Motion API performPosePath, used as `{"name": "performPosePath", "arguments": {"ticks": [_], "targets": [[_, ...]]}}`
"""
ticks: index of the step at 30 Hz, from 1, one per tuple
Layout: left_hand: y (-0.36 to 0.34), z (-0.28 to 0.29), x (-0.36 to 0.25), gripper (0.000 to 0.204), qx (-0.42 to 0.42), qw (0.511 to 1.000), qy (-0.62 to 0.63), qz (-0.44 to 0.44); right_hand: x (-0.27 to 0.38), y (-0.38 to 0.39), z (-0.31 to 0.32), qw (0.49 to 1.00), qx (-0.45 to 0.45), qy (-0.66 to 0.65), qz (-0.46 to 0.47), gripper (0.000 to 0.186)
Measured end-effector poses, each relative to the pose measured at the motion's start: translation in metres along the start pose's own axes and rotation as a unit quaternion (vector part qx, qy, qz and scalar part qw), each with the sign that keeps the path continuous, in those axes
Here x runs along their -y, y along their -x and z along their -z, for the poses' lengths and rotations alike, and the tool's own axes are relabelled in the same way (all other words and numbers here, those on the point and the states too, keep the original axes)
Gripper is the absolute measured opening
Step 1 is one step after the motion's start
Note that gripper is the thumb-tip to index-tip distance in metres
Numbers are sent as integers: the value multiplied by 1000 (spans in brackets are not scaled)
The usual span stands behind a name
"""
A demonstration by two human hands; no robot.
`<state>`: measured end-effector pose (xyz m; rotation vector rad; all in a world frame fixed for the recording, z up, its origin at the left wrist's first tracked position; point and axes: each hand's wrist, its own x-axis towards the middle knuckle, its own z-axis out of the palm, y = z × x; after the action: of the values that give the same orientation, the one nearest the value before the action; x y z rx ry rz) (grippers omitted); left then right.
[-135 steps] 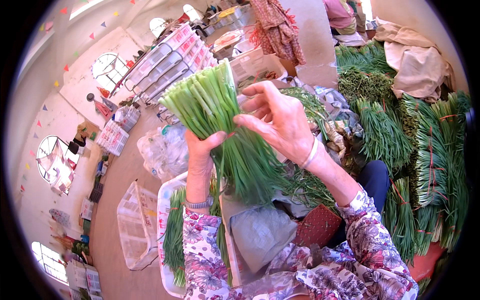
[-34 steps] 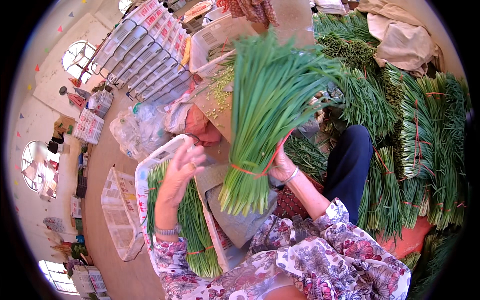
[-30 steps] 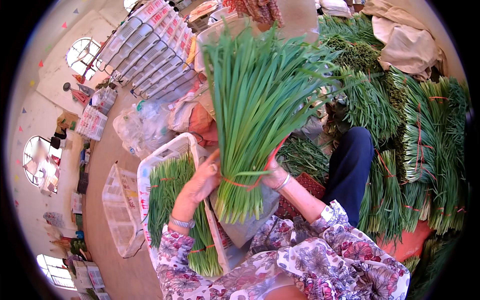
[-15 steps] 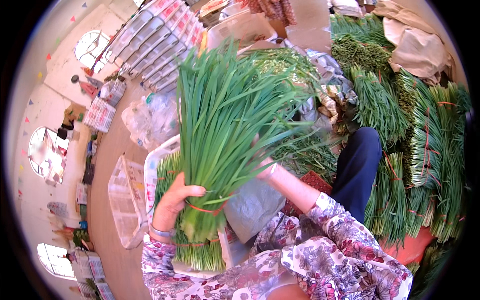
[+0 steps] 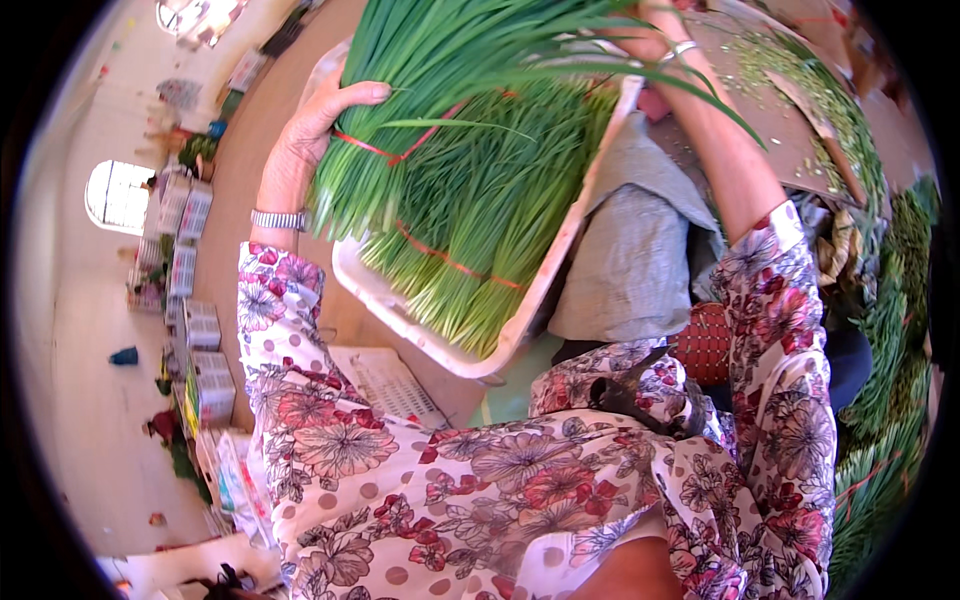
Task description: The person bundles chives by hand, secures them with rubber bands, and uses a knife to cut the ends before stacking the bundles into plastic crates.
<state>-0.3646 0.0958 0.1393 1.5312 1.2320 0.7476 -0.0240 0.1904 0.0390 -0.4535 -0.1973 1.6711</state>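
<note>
Handling it well likely means an even, gentle grip near the red band (image 5: 368,149), with the loose tips supported. The left hand (image 5: 316,120), at eleven o'clock, grasps the long green leafy bundle (image 5: 430,62) over a white plastic crate (image 5: 405,327). The right hand (image 5: 645,38), at one o'clock, reaches out beside the leaves, grip unclear.

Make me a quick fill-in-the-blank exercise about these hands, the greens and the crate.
1. The held bunch of greens is gripped near its red tie by the person's ____ hand.
2. Below it, more bound greens lie in a crate whose colour is ____.
3. A bangle circles the wrist of the person's ____ hand.
4. Large petalled ____ are printed on the sleeves.

Missing words: left; white; right; flowers.
</note>
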Motion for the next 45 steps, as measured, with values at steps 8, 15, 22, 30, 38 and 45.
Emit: {"name": "performPosePath", "arguments": {"ticks": [8,15,22,30,38,45], "targets": [[43,46,177,69,-27,989,-54,134,42,22,110,979,37,201,-20,56],[64,27,265,89,-59,971,-20,233,123,102,197,968,-48,246,20,47],[70,75,229,88,51,917,-191,346,119,159,198,961,-22,275,31,46],[76,0,265,75,-89,978,-92,162,61,180,165,935,-50,351,25,41],[54,40,154,76,-137,980,-68,131,67,175,160,917,-57,393,24,40],[17,88,67,68,-169,984,-58,17,60,162,145,918,-2,394,30,39]]}}
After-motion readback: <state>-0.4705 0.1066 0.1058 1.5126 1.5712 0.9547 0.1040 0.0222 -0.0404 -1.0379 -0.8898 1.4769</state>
